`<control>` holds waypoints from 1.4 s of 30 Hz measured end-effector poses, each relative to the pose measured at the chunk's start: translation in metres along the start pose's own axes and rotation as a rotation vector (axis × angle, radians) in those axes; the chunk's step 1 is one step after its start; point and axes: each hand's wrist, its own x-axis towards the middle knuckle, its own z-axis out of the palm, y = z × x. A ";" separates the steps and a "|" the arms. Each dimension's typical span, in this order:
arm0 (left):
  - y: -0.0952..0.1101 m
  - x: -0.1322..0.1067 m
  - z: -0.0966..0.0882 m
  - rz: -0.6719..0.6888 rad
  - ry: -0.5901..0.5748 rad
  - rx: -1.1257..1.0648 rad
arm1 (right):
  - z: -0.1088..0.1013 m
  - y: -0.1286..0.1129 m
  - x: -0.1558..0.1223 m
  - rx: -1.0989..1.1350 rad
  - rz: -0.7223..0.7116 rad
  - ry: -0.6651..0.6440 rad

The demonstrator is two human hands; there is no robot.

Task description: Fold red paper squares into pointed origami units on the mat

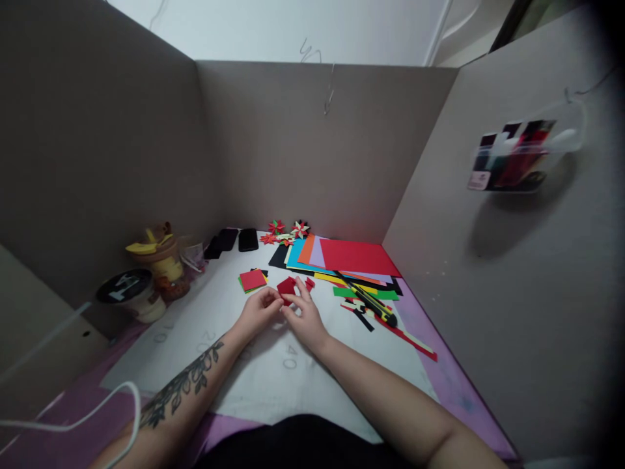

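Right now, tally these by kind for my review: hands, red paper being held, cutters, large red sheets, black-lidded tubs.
Hands (left hand, right hand): 2
Held red paper: 1
Cutter: 1
Large red sheet: 1
Black-lidded tub: 1
Total: 6

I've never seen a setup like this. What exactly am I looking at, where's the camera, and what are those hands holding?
There's no machine arm here, just a person's bare left hand and right hand. The single picture comes from a camera worn on that person's head, looking forward and down, so the forearms reach in from the bottom edge.

The hands meet over a white sheet marked with numbers, holding a small piece of red paper between their fingers; the exact grip is too small to make out.

Close by on the left is a stack of small squares. To the right are a cutter and paper strips, with large coloured sheets behind. Paper stars sit at the back.
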 end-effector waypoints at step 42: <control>0.004 -0.009 0.005 0.076 -0.035 0.159 | 0.000 0.002 0.002 0.009 -0.022 0.033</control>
